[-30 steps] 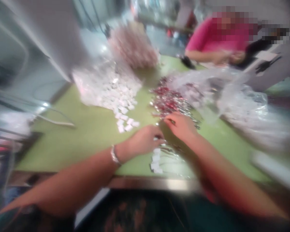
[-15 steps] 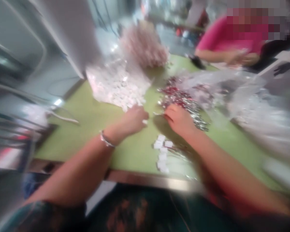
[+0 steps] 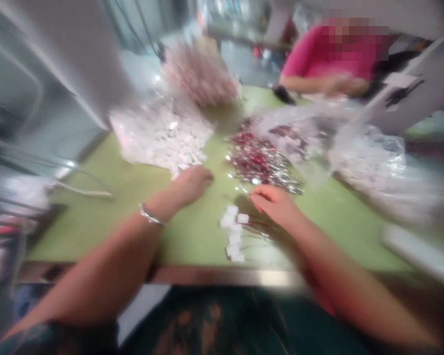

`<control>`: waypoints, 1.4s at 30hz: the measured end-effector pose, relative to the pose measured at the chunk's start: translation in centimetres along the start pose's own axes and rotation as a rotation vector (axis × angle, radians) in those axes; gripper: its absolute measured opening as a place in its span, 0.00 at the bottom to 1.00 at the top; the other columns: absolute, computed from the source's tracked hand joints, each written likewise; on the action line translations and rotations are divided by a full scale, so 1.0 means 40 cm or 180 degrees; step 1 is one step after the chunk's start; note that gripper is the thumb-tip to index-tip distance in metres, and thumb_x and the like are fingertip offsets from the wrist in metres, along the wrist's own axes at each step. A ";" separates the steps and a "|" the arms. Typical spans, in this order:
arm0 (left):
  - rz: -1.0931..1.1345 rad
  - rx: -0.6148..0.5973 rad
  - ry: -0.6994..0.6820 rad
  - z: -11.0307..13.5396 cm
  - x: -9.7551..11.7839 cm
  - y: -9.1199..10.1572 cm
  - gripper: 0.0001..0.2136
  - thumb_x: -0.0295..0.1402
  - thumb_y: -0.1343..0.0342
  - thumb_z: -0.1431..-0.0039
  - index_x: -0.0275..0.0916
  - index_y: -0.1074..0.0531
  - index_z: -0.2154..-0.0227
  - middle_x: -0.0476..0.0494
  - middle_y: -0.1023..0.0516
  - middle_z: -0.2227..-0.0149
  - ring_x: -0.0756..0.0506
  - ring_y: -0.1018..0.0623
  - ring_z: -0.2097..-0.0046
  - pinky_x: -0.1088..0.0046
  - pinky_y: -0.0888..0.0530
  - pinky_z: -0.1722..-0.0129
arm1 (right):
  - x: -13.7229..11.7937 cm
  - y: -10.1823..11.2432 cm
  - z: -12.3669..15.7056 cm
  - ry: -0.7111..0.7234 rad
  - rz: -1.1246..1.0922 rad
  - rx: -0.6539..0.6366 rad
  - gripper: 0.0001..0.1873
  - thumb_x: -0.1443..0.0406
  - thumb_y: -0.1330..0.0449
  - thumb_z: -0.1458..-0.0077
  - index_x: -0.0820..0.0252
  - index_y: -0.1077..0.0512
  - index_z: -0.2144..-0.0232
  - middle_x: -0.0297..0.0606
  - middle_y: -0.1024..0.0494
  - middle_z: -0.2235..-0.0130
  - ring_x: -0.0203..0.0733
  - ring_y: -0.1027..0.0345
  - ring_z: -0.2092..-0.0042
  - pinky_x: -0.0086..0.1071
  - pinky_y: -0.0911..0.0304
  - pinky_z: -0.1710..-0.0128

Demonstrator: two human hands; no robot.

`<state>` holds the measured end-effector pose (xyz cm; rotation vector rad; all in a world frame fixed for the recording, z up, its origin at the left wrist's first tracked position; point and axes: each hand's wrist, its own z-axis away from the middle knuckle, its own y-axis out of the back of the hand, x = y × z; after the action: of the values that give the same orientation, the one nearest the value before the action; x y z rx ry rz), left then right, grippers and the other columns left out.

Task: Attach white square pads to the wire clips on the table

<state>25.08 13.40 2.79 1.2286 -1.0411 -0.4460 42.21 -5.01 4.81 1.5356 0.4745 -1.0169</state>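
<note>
My left hand is curled, palm down, at the near edge of a heap of small white plastic pieces on a clear bag. Its fingertips are blurred and turned away, so what they hold does not show. My right hand is closed in a pinch on a thin wire with a shiny tip, just in front of a pile of red wires and silvery metal ends. Between my forearms lies a small group of white blocks with thin wires, on the green tabletop.
A bundle of pinkish strands stands at the back. Clear plastic bags fill the right side. Across the table sits a person in a pink top, hands together. A pale post rises at the back left.
The camera view has shifted, moving the scene leftward. My right hand has drawn back from the wire pile toward me, its fingers pinched. My left hand stays by the white pieces.
</note>
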 end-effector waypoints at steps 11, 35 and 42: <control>0.0385 0.0611 0.0464 -0.001 -0.001 0.047 0.13 0.36 0.49 0.41 0.39 0.22 0.59 0.41 0.21 0.58 0.42 0.24 0.57 0.65 0.30 0.52 | 0.011 0.012 -0.002 0.0143 0.0035 0.0040 0.11 0.60 0.45 0.42 0.57 0.30 0.75 0.28 0.32 0.80 0.34 0.40 0.76 0.29 0.45 0.73; 0.4010 -0.0005 0.1128 0.027 0.094 -0.022 0.09 0.36 0.38 0.47 0.36 0.28 0.68 0.50 0.28 0.77 0.55 0.32 0.78 0.79 0.37 0.79 | -0.029 -0.016 0.019 -0.0097 -0.0472 -0.0588 0.15 0.59 0.47 0.40 0.59 0.32 0.77 0.27 0.34 0.83 0.32 0.44 0.79 0.28 0.46 0.75; 0.4742 -0.0262 0.1040 0.043 0.131 -0.033 0.06 0.32 0.42 0.41 0.34 0.31 0.70 0.49 0.26 0.74 0.56 0.33 0.75 0.80 0.37 0.76 | -0.023 -0.029 0.014 -0.0141 -0.0531 -0.0630 0.16 0.61 0.48 0.40 0.58 0.34 0.79 0.27 0.34 0.83 0.31 0.43 0.79 0.27 0.45 0.75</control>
<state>26.54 7.99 3.68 0.1920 -1.3220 0.8287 40.61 -5.03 4.90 1.3111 0.6608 -1.0954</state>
